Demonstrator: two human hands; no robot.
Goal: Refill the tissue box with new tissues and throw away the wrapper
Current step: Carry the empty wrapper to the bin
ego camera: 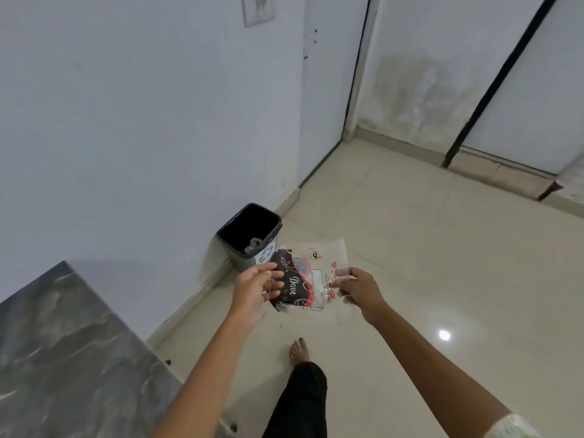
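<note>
While one bare foot under a black trouser leg stands on the glossy cream tiled floor, two hands are held out above it with one wrapper between them. The left hand has its fingers spread loosely against the dark printed end of the crumpled clear plastic tissue wrapper; whether that grip closes on it I cannot tell. The right hand pinches the clear end between thumb and fingers. At the lower left is the corner of one grey marbled table, its edge near the left forearm. To the right the floor lies open as far as the walls. Just beyond the wrapper stands one grey rectangular bin lined with a black bag, against the pale wall, holding a bit of pale crumpled rubbish.
</note>
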